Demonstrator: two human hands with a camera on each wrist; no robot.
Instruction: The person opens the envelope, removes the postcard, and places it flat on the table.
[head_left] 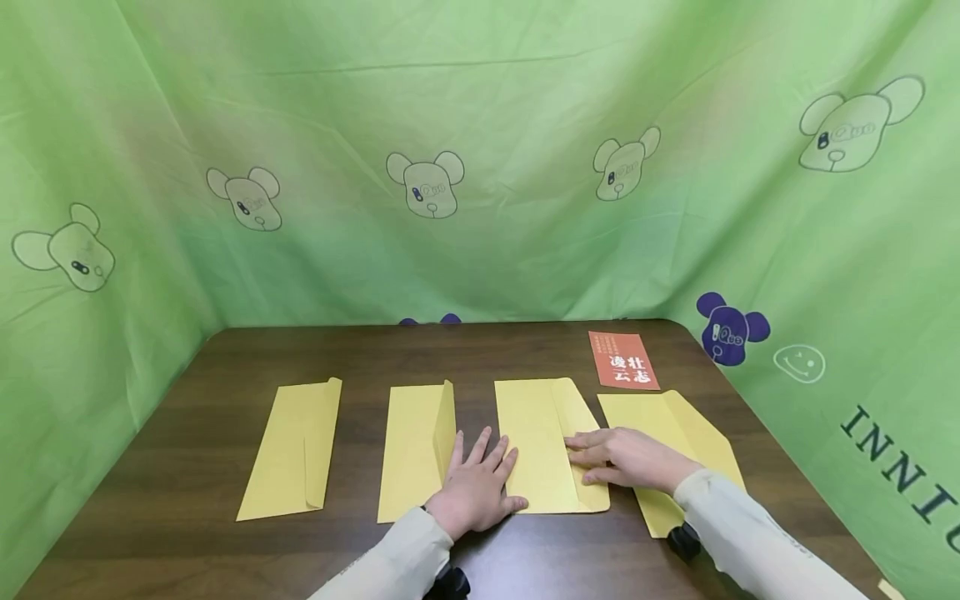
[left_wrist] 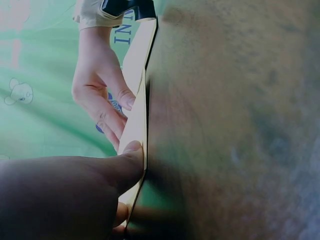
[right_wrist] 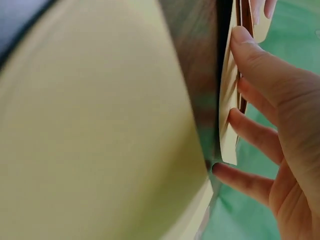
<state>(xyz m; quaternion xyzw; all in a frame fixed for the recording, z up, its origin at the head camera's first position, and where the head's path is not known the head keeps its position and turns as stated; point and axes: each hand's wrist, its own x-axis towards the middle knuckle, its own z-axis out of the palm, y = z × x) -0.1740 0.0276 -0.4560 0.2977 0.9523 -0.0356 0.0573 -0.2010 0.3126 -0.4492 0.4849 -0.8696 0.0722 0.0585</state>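
Note:
A yellow envelope (head_left: pixel 531 433) lies on the table between my two hands, its flap (head_left: pixel 592 498) folded out to the right. My left hand (head_left: pixel 476 492) is spread flat at the envelope's left edge, and its thumb (left_wrist: pixel 131 155) touches the lower edge in the left wrist view. My right hand (head_left: pixel 636 458) reaches over from the right. Its fingers touch the flap near the fold and look nearly straight. Under the right forearm, another yellow envelope (head_left: pixel 637 410) is partly covered; it fills much of the right wrist view.
Two more yellow envelopes lie to the left, one (head_left: pixel 408 442) beside my left hand and one (head_left: pixel 281 450) farther off. A red card (head_left: pixel 624 360) with white characters lies at the back right of the brown table (head_left: pixel 180 467). Green printed cloth (head_left: pixel 517 250) hangs around the table.

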